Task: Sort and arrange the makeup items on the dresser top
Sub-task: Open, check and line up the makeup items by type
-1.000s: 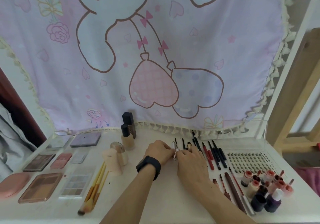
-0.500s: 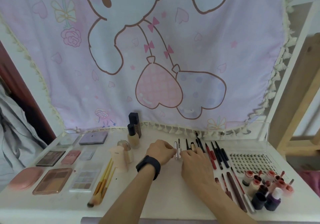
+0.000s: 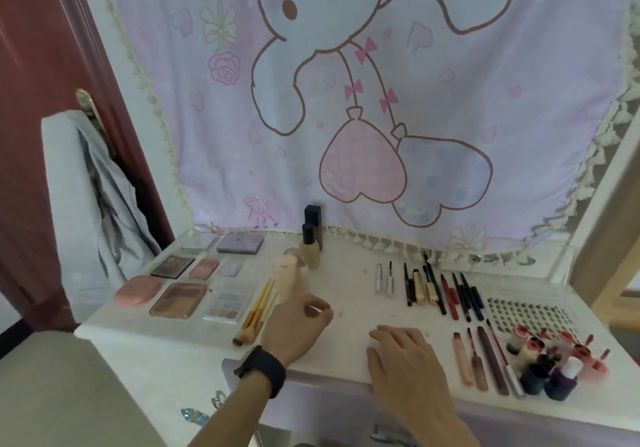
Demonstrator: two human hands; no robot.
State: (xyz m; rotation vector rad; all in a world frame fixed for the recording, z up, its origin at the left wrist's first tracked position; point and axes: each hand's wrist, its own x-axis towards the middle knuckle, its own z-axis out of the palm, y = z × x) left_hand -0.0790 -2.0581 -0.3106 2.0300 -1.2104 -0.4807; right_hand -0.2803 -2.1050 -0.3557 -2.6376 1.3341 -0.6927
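Resting the right hand (image 3: pixel 405 353) flat on the dresser top (image 3: pixel 346 284), fingers straight and holding nothing, and hanging the left hand (image 3: pixel 294 329) just beside the brushes (image 3: pixel 256 311), fingers loosely curled round nothing. Looking at the thin pens (image 3: pixel 446 292) lying side by side past the right hand, well apart from both hands. Probably needing a soft pinch at the middle of each, being light, stiff, smooth and quick to roll.

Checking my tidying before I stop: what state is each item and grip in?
Left grip: loosely curled, empty.
Right grip: fingers straight, on dresser top.
Foundation bottle: upright, capped.
Pink compact: closed, lying flat.
Makeup brushes: lying together.
Pencils: lying in a row.
Nail polish bottles: upright, capped.
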